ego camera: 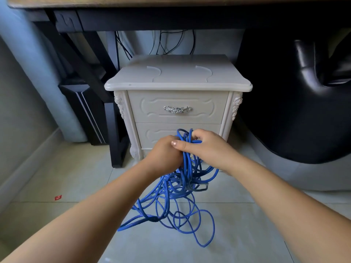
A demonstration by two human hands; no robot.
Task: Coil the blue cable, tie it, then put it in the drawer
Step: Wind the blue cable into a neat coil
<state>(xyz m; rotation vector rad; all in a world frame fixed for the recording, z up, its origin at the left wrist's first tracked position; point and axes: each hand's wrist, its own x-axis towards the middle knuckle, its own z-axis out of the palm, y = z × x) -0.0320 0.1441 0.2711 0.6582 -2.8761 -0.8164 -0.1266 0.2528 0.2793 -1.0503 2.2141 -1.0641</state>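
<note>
Blue cable: one long length, uncoiled and tangled. The upper part is gathered into a loose bunch and held up in front of the nightstand. The rest hangs down and spreads in open loops over the tiled floor, with the farthest loop lying nearest the camera.

Left hand: closed round the bunch from the left. Its fingers are wrapped about the strands and mostly hidden behind the back of the hand.

Right hand: grips the same bunch from the right. Its fingers are curled over the top strands and its thumb is laid across towards the left hand. The two hands touch.

Nightstand: cream, with carved corner trim, standing on the floor under a dark desk.

- Upper drawer: shut, with a silver ornamental handle.
- Lower drawer: shut, partly hidden behind the hands and cable.

Black wires: hanging behind the nightstand, below the desk.

Computer tower: black, on the floor to the left, beside the desk leg.

Black padded seat: glossy, to the right of the nightstand.

Red scrap: small, on the floor at the left, well apart from the cable.
</note>
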